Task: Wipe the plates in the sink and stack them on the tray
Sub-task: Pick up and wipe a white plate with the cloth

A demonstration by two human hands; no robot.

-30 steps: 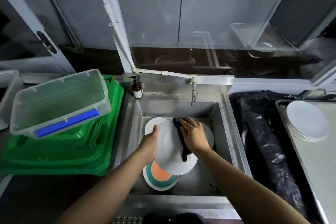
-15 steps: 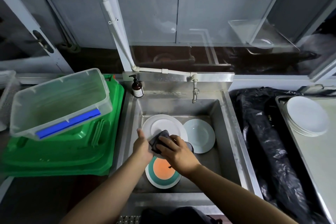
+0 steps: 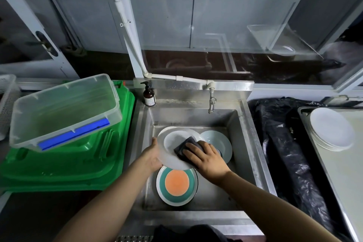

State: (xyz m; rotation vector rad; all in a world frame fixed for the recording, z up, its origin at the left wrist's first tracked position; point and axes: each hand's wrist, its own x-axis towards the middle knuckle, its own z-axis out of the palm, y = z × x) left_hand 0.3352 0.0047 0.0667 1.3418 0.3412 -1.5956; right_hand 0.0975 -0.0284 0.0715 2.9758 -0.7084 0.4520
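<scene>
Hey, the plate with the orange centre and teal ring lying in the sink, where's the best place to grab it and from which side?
Probably by its near rim, coming from the front of the sink. The orange-and-teal plate lies flat on the steel sink floor, and its far edge sits under the white plate held by the left hand, so only the near and side rim are free for fingers to slip under.

Sink [image 3: 243,143] floor: striped plate [image 3: 176,184] at 6 o'clock, pale plate [image 3: 220,141] at 2. Tray [image 3: 334,173] at 3 o'clock carries plate stack [image 3: 332,128].
</scene>
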